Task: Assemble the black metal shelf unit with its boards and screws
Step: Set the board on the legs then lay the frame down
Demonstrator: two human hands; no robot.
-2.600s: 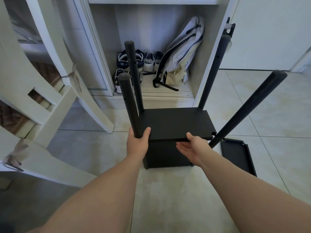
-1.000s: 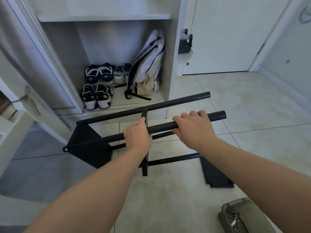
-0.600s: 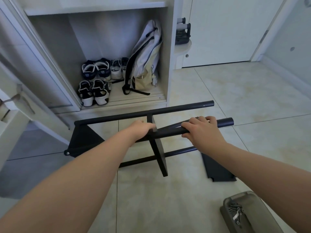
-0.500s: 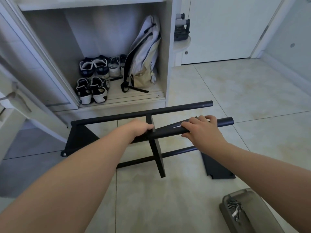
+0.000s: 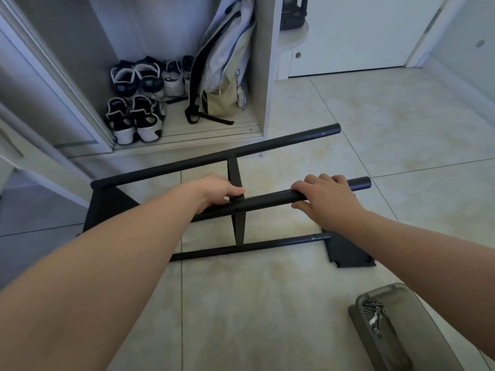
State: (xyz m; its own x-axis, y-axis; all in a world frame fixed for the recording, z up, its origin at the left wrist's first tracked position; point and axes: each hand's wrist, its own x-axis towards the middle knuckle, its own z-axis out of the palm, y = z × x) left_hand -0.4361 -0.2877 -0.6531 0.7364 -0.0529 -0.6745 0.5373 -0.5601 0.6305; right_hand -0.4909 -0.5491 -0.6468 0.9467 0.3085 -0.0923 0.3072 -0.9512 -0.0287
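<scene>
The black shelf unit point(image 5: 235, 226) lies on its side on the tiled floor, poles running left to right. One board point(image 5: 107, 207) closes its left end and a middle board stands edge-on between the poles. My left hand point(image 5: 218, 192) grips the near upper pole point(image 5: 265, 200) where the middle board meets it. My right hand point(image 5: 325, 198) grips the same pole near its free right end. A loose black board point(image 5: 348, 253) lies flat on the floor under my right forearm.
A grey tray point(image 5: 385, 330) holding several screws sits on the floor at the lower right. An open cupboard behind the unit holds shoes point(image 5: 134, 119) and a backpack point(image 5: 222, 70). A white door point(image 5: 356, 30) stands at the back right.
The unit stood upright with poles pointing up; it now lies on its side. Both hands moved from the board onto the upper pole. Over the last half second little changed.
</scene>
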